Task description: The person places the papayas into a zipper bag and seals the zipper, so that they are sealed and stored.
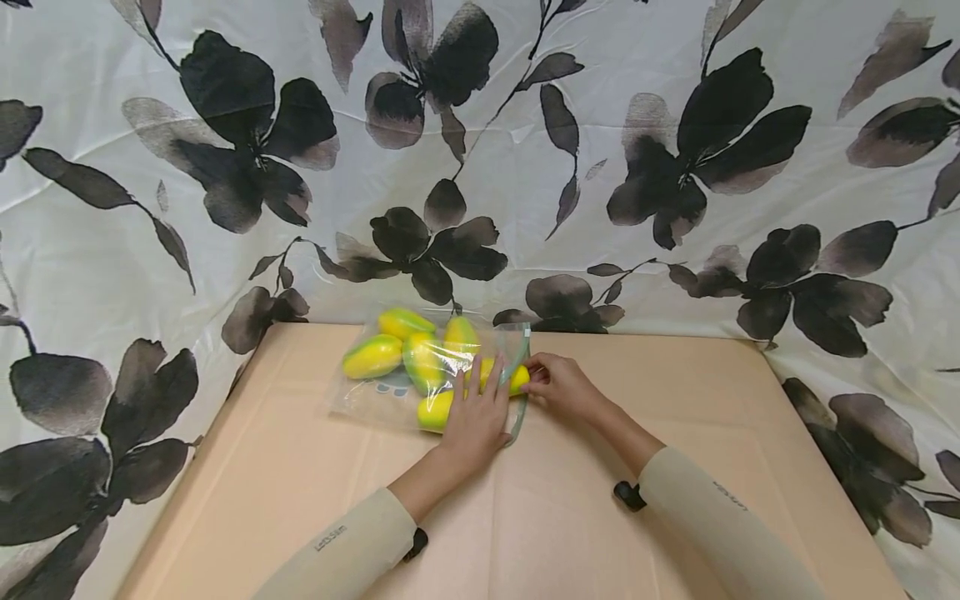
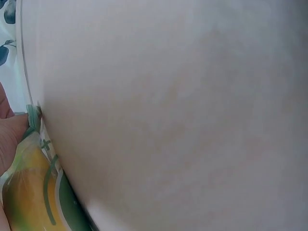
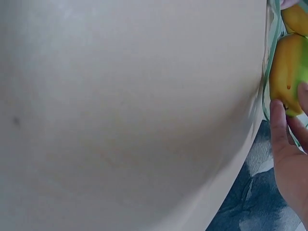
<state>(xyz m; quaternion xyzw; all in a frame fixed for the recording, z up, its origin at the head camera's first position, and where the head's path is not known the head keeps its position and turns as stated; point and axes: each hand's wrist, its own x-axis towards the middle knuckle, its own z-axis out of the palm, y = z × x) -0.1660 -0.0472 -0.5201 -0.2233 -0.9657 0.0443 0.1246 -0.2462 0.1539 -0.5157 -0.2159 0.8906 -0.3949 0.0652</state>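
A clear zip bag [image 1: 352,402] with a green zip edge lies on the table, holding several yellow-green mangoes [image 1: 424,363]. My left hand [image 1: 474,417] rests across the bag's right part with straight fingers spread over the film. Its thumb [image 2: 13,139] touches the green zip strip [image 2: 33,117] in the left wrist view. At the bag's right-hand mouth, my right hand [image 1: 564,385] pinches the end of one mango [image 1: 519,380]. The right wrist view has thumb and fingers around the tip of this mango [image 3: 286,72]. Part of it is hidden under the left hand.
The bag lies near the back edge of a light tan table [image 1: 637,392]. Behind and beside the table hangs a white cloth [image 1: 555,183] printed with dark flowers. Both forearms wear beige sleeves [image 1: 352,542], with a small black device [image 1: 628,495] at each wrist.
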